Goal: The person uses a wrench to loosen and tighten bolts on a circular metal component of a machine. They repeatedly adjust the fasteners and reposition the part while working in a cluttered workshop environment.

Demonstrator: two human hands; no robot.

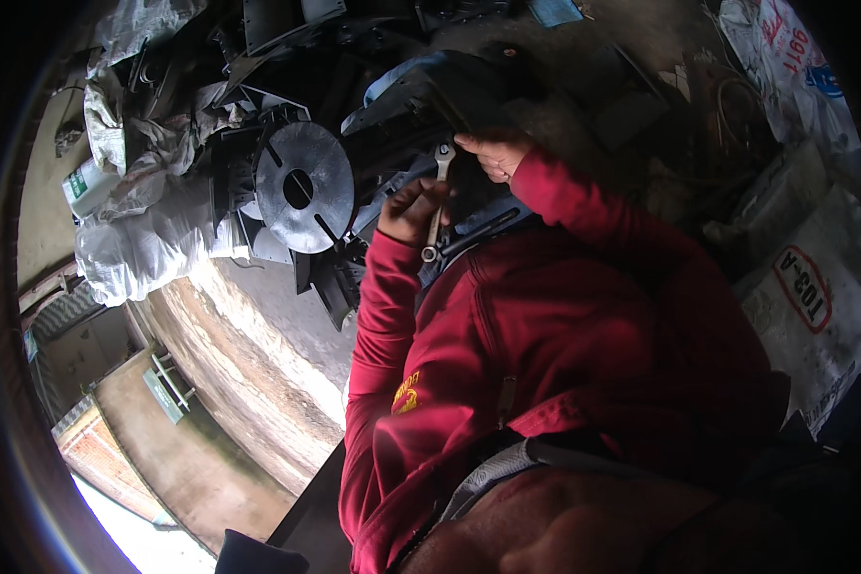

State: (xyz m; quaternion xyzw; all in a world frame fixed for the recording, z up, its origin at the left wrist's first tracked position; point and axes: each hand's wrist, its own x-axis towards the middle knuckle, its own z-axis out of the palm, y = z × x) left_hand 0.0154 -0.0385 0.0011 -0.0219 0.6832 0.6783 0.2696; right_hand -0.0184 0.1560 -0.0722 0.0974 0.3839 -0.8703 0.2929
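Observation:
My left hand (408,210) is closed around the middle of a combination wrench (444,165). Its open jaw points up, and its ring end shows below my fingers, close to my lap. Just to the right, my right hand (499,155) has its fingers curled in beside a dark metal part (447,107); shadow hides what they grip, if anything. Left of my hands stands a round grey metal disc (327,182) with a centre hole and slots. A blue cloth-like surface (397,84) lies beyond my hands, among dark pieces.
Dark flat metal pieces (330,287) crowd around the disc. White plastic sacks (153,239) are heaped at the left, and more printed sacks (804,287) stand at the right. A pale wall (191,450) with a small green sign (164,394) shows at lower left.

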